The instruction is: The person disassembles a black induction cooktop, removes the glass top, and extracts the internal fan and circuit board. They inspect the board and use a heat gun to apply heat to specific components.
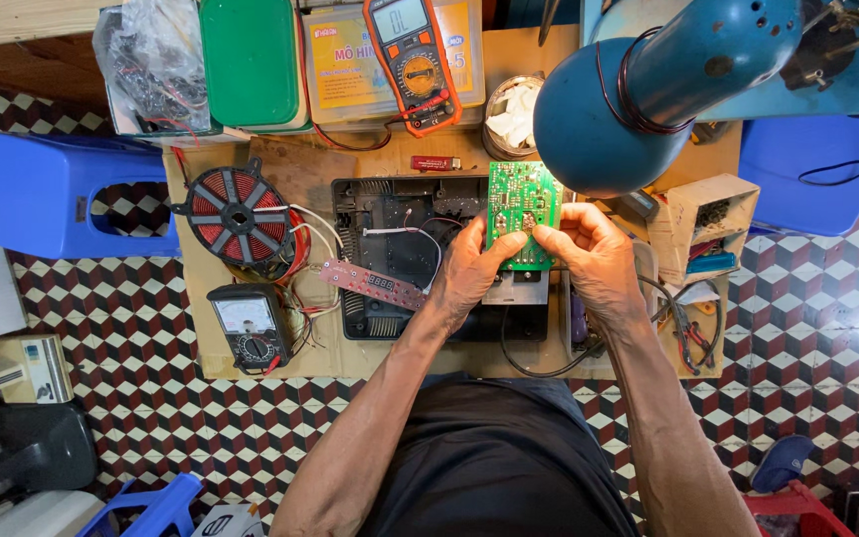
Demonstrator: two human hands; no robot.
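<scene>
My left hand point(471, 270) and right hand point(594, 257) pinching a green circuit board point(519, 211) (fingers closed on its near edge), above the black casing point(390, 249), lamp point(638, 89) just right.

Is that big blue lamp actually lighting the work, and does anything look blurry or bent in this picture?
Head view: the round blue lamp shade hangs over the green circuit board held by the left hand and right hand, and hides its top right corner; light is even, shadows soft; the lamp looks oversized, being close; the checkered floor tiles curve slightly at the edges; nothing is clearly blurred.
</scene>
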